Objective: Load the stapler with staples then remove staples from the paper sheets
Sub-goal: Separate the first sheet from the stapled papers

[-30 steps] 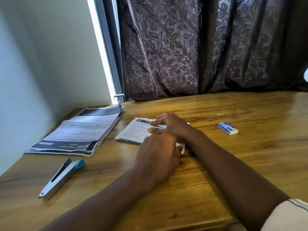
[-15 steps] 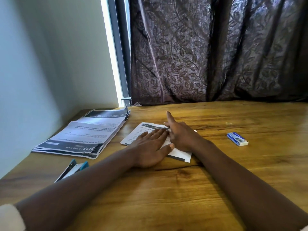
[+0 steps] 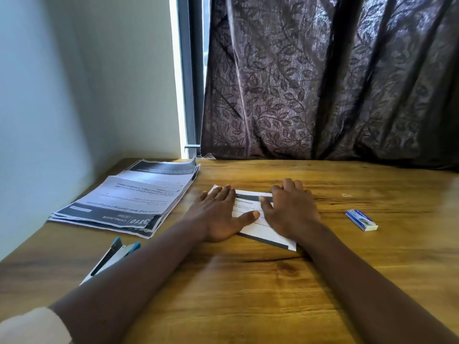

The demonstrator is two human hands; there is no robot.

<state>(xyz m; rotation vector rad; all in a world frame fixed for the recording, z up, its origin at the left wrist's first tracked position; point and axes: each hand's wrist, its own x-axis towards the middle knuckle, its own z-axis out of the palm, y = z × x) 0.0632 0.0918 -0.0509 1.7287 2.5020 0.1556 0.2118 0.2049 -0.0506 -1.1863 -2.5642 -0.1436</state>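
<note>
Paper stack (image 3: 129,197) lies left of the sheet (image 3: 247,208) and a bit farther back, fanned, print upside down to the camera. Stapler (image 3: 111,256) sits left of the sheet and nearer the person, with its long axis diagonal and its blue end pointing up toward the sheet. The near end is hidden under the left forearm, and it looks hinged open, not sure. Left hand (image 3: 218,214) is flat on the sheet's left part, fingers straight, thumb out across the print, gripping nothing. The sheet is small, white with dark bands, flat on the table (image 3: 248,294) between and under both hands. Right hand (image 3: 290,209) presses the sheet's right part, fingers slightly bent but holding nothing, thumb pointing left. No staple is visible in the sheet; if there is one, the hands hide it. A tiny loose staple (image 3: 346,195) lies right of the sheet, apart from it. Staple box (image 3: 361,220) is further right of the sheet, long axis diagonal, well apart from the stapler. Judgement: the left hand is nearer the stapler and the right is nearer the box, so each reaches outward from the sheet on its own side.
</note>
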